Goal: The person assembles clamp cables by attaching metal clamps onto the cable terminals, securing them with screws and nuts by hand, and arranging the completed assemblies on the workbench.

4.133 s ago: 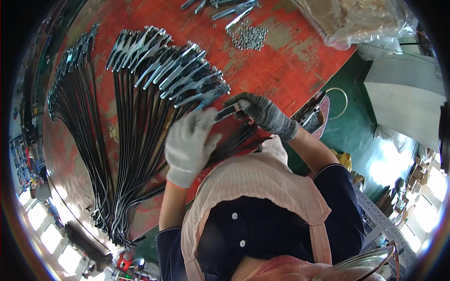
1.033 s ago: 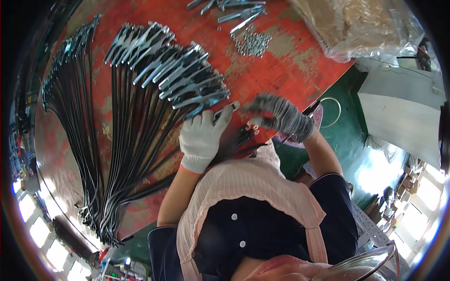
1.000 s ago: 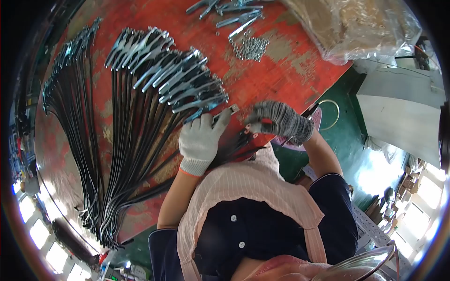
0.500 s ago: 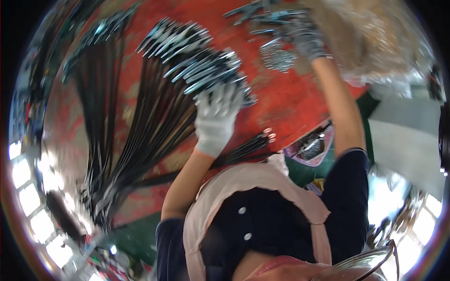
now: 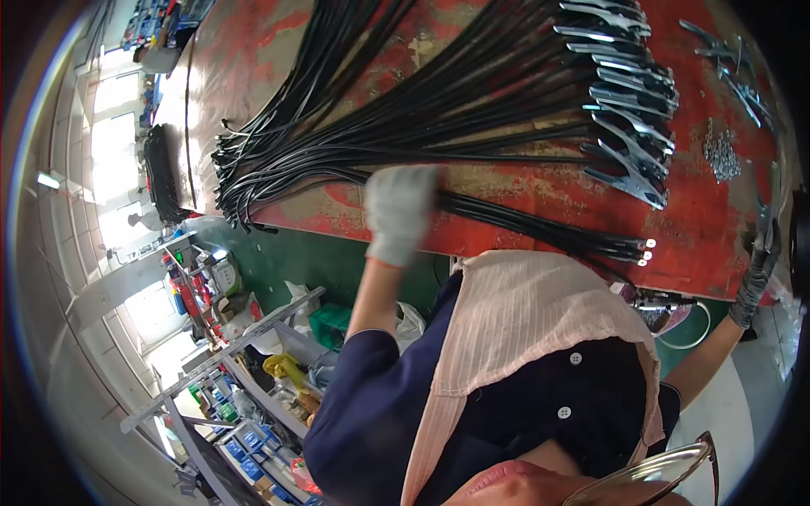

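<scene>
My left hand [image 5: 401, 211], in a white knit glove, is over the lower black cables [image 5: 523, 221] near the table's front edge. It is blurred and its fingers look curled in; what they hold is hidden. Bare ring terminals [image 5: 645, 252] end those cables at the right. At the far right edge of the view, my right hand [image 5: 753, 282] in a grey glove is closed round a metal spring clamp [image 5: 764, 226], which points away from me. A row of cables fitted with silvery clamps [image 5: 624, 110] fans across the table.
Loose clamps [image 5: 742, 88] and a small heap of metal fasteners [image 5: 722, 153] lie at the right of the worn red table [image 5: 540, 187]. A metal-framed shelf [image 5: 236, 371] stands at the lower left. Another person [image 5: 159, 59] is at the far upper left.
The view has swung round. My left hand has left the clamp row and come over the lower cables. From the loose clamps, my right hand has moved nearer my body with one clamp.
</scene>
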{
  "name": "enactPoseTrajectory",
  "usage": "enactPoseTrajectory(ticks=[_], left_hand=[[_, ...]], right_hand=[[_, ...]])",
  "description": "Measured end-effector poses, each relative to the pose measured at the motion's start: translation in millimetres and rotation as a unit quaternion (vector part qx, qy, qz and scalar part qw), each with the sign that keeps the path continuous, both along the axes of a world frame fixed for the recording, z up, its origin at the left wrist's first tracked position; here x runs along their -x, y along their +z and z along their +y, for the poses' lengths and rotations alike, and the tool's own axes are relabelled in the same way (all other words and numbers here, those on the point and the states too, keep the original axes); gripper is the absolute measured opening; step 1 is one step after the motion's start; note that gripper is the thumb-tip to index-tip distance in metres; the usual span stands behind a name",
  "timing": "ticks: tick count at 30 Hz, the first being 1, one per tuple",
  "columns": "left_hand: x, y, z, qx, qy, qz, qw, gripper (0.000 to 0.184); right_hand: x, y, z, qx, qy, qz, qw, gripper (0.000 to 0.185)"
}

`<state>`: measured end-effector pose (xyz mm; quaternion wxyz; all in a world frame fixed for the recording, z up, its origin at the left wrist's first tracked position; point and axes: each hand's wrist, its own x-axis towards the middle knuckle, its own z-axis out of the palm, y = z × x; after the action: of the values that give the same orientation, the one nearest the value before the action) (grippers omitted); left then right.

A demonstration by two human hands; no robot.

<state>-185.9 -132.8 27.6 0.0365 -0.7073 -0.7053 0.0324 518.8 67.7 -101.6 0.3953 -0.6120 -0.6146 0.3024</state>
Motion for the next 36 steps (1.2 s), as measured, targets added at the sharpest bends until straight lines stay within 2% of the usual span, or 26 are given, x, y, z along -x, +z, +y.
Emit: enactPoseTrajectory(ticks=[1, 3, 5, 8, 11, 14, 15, 17, 18, 19, 21, 24, 27, 30, 33, 34, 36], left_hand=[[27.9, -0.5, -13.6, 0.019, 0.002, 0.018, 1.000, 0.029], [58.4, 8.2, -27.0, 0.043, -0.010, 0.118, 0.992, 0.031], [78.3, 5.3, -26.1, 0.074, -0.045, 0.130, 0.988, 0.040], [91.4, 7.4, -13.2, 0.109, -0.132, 0.146, 0.974, 0.040], [79.9, 18.6, 9.5, 0.251, -0.078, 0.165, 0.951, 0.035], [60.0, 12.0, 26.0, 0.183, -0.121, 0.077, 0.973, 0.027], [43.5, 6.2, 34.3, 0.155, -0.140, -0.009, 0.978, 0.025], [-24.4, 4.1, 46.5, 0.102, -0.170, -0.181, 0.963, 0.021], [-55.5, 5.8, 55.4, 0.107, -0.201, -0.220, 0.949, 0.022], [-84.0, 6.1, 64.9, 0.111, -0.231, -0.259, 0.931, 0.024], [-122.9, 2.8, 76.8, 0.158, -0.255, -0.302, 0.905, 0.025], [-168.9, 18.7, 91.8, 0.219, -0.231, -0.354, 0.879, 0.026], [-184.0, 5.2, 97.2, 0.173, -0.246, -0.409, 0.861, 0.027], [-164.7, -12.6, 95.9, 0.161, -0.257, -0.390, 0.870, 0.027], [-138.8, -19.5, 89.3, 0.120, -0.191, -0.388, 0.894, 0.024], [-133.0, -10.2, 90.1, 0.184, -0.117, -0.406, 0.888, 0.022], [-123.1, -6.7, 90.0, 0.205, -0.094, -0.423, 0.878, 0.021]], right_hand=[[50.6, 30.5, -17.1, 0.029, 0.004, 0.042, 0.999, 0.054], [75.1, 26.8, -43.5, -0.003, 0.037, 0.084, 0.996, 0.057], [107.6, 35.9, -51.5, 0.023, 0.039, 0.111, 0.993, 0.058], [165.2, 65.0, -66.1, 0.012, 0.015, 0.123, 0.992, 0.056], [195.6, 89.1, -83.1, 0.012, 0.002, 0.128, 0.992, 0.055], [197.3, 87.1, -106.0, 0.028, -0.030, 0.216, 0.976, 0.052], [198.6, 86.4, -113.6, 0.026, -0.040, 0.249, 0.967, 0.052], [202.8, 87.0, -125.7, 0.020, -0.053, 0.316, 0.947, 0.052], [208.3, 90.9, -130.5, 0.018, -0.074, 0.329, 0.941, 0.052], [209.6, 93.4, -133.6, -0.001, -0.074, 0.356, 0.932, 0.043], [208.5, 97.2, -140.7, -0.015, -0.059, 0.369, 0.928, 0.042], [204.9, 98.2, -153.5, -0.014, -0.065, 0.412, 0.909, 0.043], [203.9, 97.3, -161.0, -0.015, -0.089, 0.442, 0.892, 0.046], [206.2, 95.6, -165.7, -0.017, -0.121, 0.451, 0.884, 0.050], [207.6, 91.7, -168.4, -0.007, -0.119, 0.435, 0.893, 0.055], [208.7, 88.5, -168.0, -0.005, -0.107, 0.431, 0.896, 0.057], [208.8, 83.3, -166.1, 0.020, -0.089, 0.426, 0.900, 0.062]])
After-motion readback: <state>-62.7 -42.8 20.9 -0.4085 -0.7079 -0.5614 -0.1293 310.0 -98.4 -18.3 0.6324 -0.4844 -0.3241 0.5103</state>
